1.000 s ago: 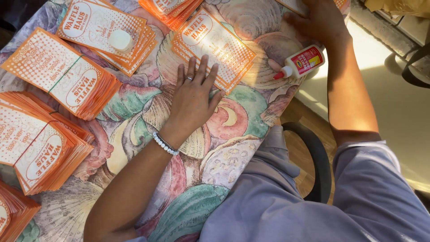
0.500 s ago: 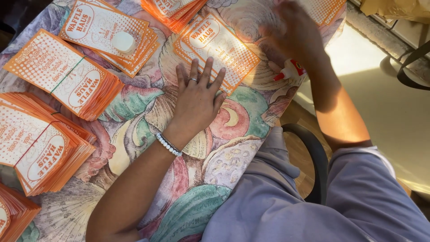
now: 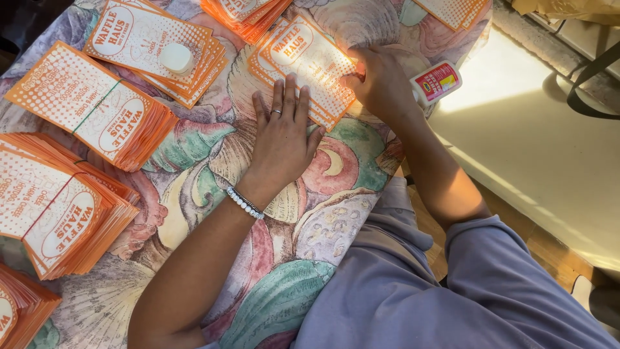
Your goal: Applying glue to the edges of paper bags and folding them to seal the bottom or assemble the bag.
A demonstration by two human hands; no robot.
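Head view, hands on orange paper sleeve

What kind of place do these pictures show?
Probably a home or small workshop table used for hand craft: a flowered tablecloth, banded stacks of orange paper sleeves, and a glue bottle by the right hand.

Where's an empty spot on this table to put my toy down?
Bare cloth lies below the left hand, between the banded orange stacks and the table's right edge. The top is crowded: the cards, right hand and glue bottle fill it.
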